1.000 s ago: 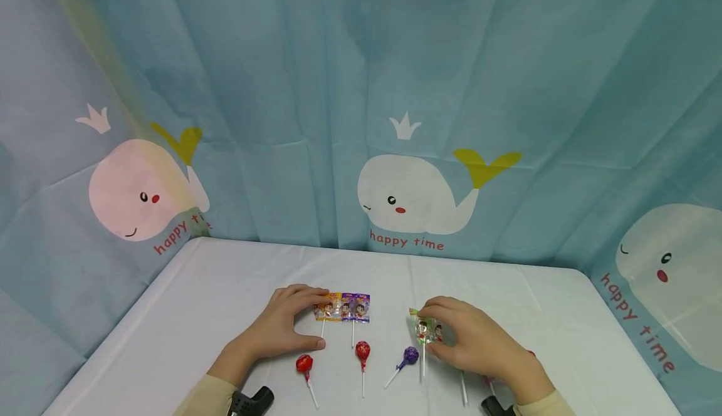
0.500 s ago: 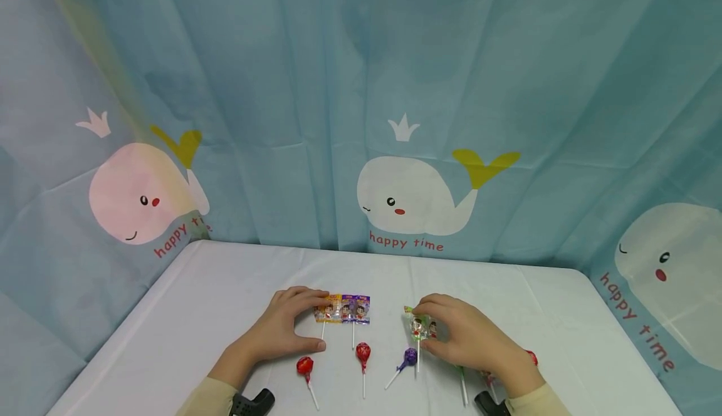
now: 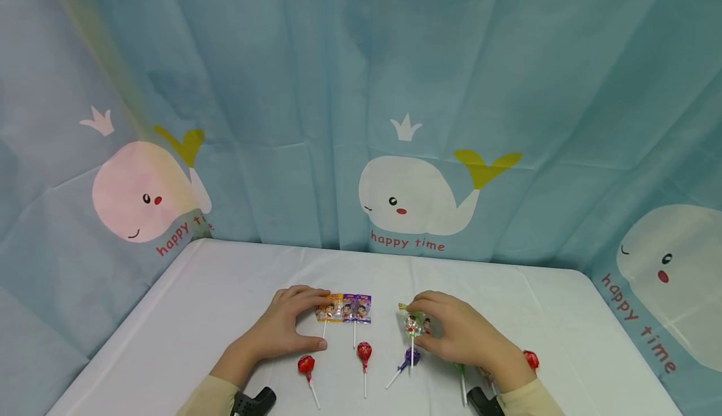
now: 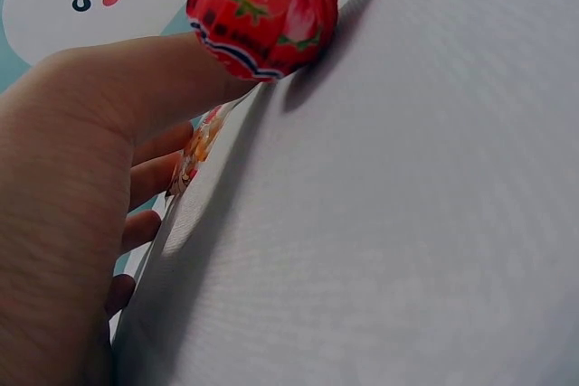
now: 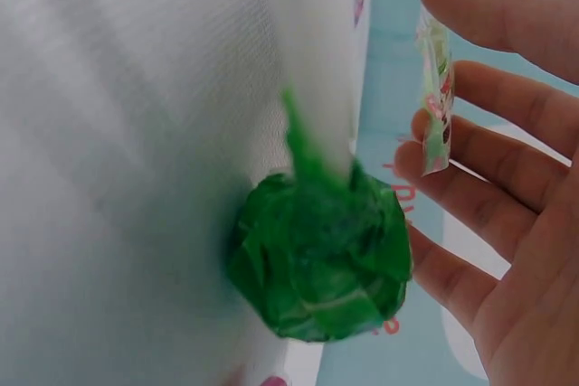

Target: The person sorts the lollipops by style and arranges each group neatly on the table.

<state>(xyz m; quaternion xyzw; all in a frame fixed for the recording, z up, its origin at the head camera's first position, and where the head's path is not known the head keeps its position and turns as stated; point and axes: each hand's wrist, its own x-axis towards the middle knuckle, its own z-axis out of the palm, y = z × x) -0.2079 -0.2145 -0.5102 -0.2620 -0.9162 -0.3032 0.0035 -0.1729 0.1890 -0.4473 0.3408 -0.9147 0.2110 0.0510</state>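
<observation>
My right hand [image 3: 459,328] pinches a flat lollipop in a clear green wrapper [image 3: 414,324] between thumb and fingertips, its white stick pointing down. In the right wrist view this green-wrapped lollipop [image 5: 437,97] hangs off the table surface. On the left, the fingertips of my left hand [image 3: 282,325] touch the edge of an orange-wrapped flat lollipop [image 3: 334,308], and the thumb lies near its stick. Beside it, edge to edge, lies a purple-wrapped flat lollipop [image 3: 357,309]. The left wrist view shows the left hand [image 4: 99,133] with relaxed fingers, partly hidden behind a red ball lollipop [image 4: 267,20].
Nearer the front of the white table [image 3: 242,272] lie red ball lollipops [image 3: 364,351] and a purple ball lollipop [image 3: 412,357]. A green ball lollipop [image 5: 321,259] sits under the right wrist, and another red lollipop [image 3: 531,359] lies right of it. A blue whale-print curtain [image 3: 316,121] stands behind.
My right hand has moved left with the green-wrapped lollipop, bringing it closer to the purple-wrapped one. The left hand stays by the orange-wrapped lollipop.
</observation>
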